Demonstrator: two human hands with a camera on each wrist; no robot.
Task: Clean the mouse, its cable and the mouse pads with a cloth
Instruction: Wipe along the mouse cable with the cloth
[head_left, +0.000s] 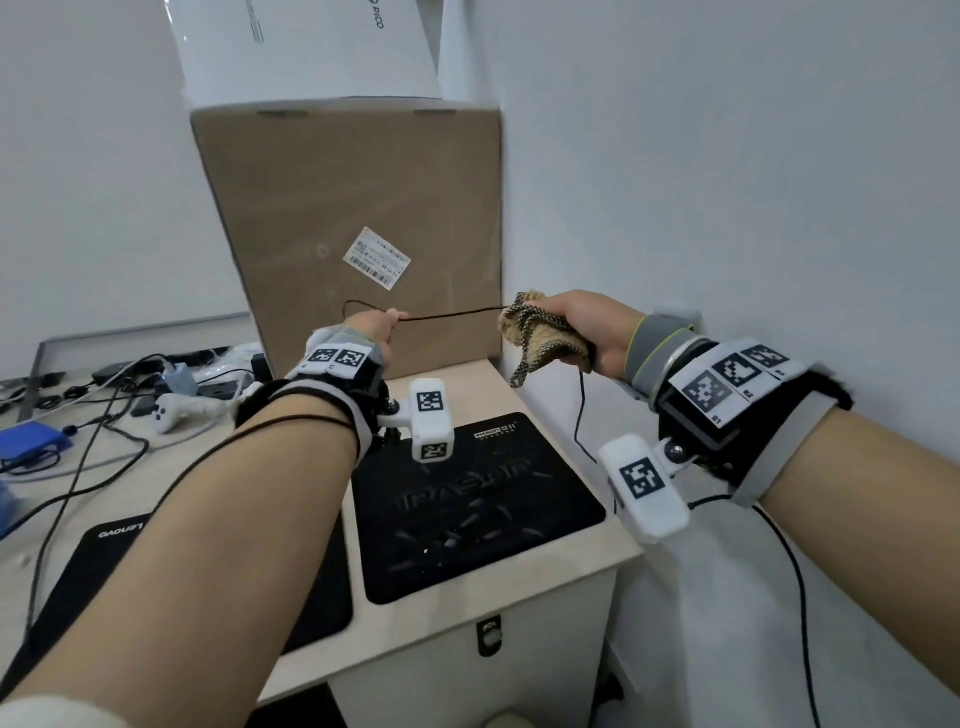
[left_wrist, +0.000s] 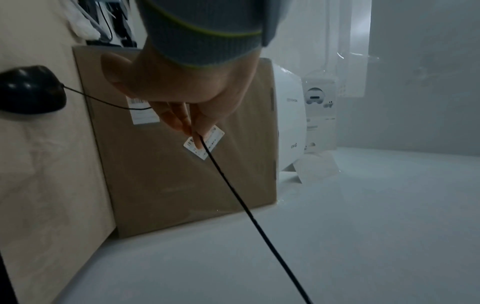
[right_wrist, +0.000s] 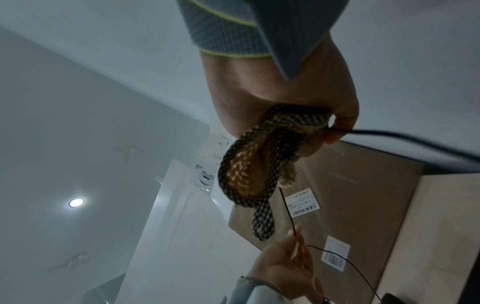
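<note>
- Cable stretched taut btwn both hands, up above the desk, in front of the brown cardboard box.
- Left hand: fingertips pinch the cable; from there it runs slack to the black mouse, which sits on the desk by the box.
- Right hand: fingers curled round a bunched checkered cloth w/ the cable passing thru it; the rest of the cable drops below the hand, down the right side of the desk.
- Mouse pads: dark printed pad at near right of desk, second black pad to its left, mostly under the left forearm. Neither touched now.
- Step, prob.: wiping the cable by sliding the cloth along it.
- Risks:
  - pulling too hard twd the right could drag the mouse off its spot, since only a slack bit of wire separates it from the left pinch;
  - a thin pinch may slip, so tension goes and the cloth bunches instead of wiping;
  - a loose cloth tail could snag on the hanging part.
- Hard to tell:
  - mouse not visible in head view, hidden behind left wrist gear;
  - cable's plug end out of frame;
  - how tightly the cloth grips the wire inside the fist, can't tell;
  - clutter of wires and a white controller at far left, details unclear.
</note>
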